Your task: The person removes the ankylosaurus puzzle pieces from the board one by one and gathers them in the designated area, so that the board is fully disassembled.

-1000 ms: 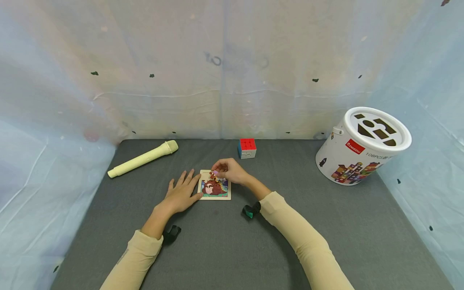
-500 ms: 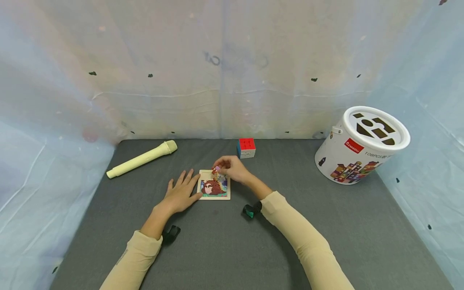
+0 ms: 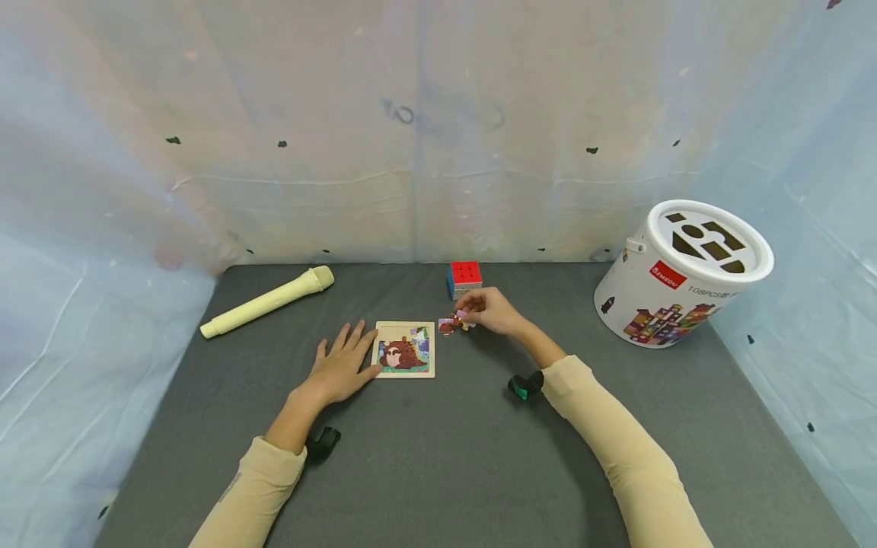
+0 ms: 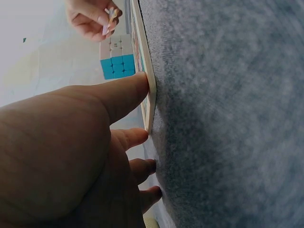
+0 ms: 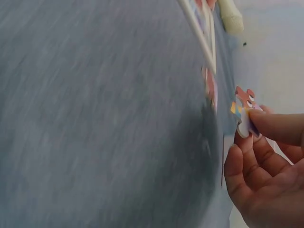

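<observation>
A small wooden jigsaw puzzle tray (image 3: pixel 404 375) lies on the grey table, with a brown bear-like animal in its picture. Its upper left part shows bare wood. My left hand (image 3: pixel 342 368) rests beside it with straight, spread fingers, the thumb (image 4: pixel 130 92) touching the tray's edge. To the right of the tray, my right hand (image 3: pixel 495 312) pinches a jigsaw puzzle piece (image 5: pixel 246 102) between thumb and fingers, raised above the table. Another puzzle piece (image 3: pixel 446 326) lies on the cloth between the tray and that hand.
Behind my right hand stands a puzzle cube (image 3: pixel 466 280). A pale yellow microphone-shaped object (image 3: pixel 267 302) lies at the back left. At the right stands a white bucket (image 3: pixel 674 293) with shaped holes in its lid. Pale sheeting (image 3: pixel 411 152) closes off the back and sides.
My right hand has moved right, from over the tray to beyond its right edge, carrying the puzzle piece. The loose piece on the cloth now shows. My left hand stays put.
</observation>
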Motion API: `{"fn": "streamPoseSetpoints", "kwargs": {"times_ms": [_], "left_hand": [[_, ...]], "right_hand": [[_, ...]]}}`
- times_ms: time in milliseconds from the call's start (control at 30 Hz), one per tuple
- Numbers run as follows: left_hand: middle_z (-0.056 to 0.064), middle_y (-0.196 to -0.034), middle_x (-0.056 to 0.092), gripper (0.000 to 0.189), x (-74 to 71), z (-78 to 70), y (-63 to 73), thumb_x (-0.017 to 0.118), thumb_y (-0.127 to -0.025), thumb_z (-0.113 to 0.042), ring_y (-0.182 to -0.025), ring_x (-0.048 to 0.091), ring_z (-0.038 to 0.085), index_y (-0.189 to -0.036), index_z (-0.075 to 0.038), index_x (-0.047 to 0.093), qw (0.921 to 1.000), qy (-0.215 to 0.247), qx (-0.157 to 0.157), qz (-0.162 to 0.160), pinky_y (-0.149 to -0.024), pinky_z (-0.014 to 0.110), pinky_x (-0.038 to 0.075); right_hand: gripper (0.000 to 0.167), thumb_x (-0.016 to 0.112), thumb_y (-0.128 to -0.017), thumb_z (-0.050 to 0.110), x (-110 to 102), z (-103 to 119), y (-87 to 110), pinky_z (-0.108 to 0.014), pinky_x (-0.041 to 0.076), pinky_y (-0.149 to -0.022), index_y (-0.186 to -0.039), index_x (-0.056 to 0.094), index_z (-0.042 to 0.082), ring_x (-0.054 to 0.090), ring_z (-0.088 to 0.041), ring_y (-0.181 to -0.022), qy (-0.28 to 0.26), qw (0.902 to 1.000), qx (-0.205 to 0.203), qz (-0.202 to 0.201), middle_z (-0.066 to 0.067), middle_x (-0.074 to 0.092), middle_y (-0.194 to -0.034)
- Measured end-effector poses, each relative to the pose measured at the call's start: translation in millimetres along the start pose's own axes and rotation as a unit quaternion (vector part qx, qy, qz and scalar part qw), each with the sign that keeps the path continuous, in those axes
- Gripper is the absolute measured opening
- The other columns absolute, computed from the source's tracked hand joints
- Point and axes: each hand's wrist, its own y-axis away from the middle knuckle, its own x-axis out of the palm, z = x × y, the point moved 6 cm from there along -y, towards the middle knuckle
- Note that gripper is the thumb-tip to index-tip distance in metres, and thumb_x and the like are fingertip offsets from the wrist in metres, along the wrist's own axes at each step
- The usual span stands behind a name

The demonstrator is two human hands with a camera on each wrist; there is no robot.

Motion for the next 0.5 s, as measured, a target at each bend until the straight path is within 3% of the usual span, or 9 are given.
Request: {"fn": "streamPoseSetpoints", "kwargs": {"times_ms": [233,500], "left_hand": [[0.022,-0.164,0.013,0.073,-1.2,0.4,0.5,0.057,-0.101,-0.041,-0.15,0.006,0.045,-0.159,-0.009,0.026,1.0,0.0,0.0,-0.003,-0.109,0.074,0.006],[0.02,-0.165,0.009,0.074,3.3,4.2,-3.4,0.056,-0.102,-0.042,-0.151,0.002,0.043,-0.16,-0.011,0.023,1.0,0.002,-0.001,0.001,-0.109,0.074,0.002]], "right_hand": [[0.015,0.065,-0.089,-0.012,-11.2,-10.3,7.4,-0.027,0.05,-0.066,-0.104,0.068,-0.012,0.062,-0.016,-0.076,0.025,0.9996,0.009,0.008,-0.022,0.068,-0.096],[0.013,0.065,-0.092,-0.008,-10.3,-11.6,10.7,-0.028,0.05,-0.066,-0.104,0.068,-0.012,0.064,-0.029,-0.079,0.036,0.999,0.001,0.028,-0.023,0.069,-0.096]]}}
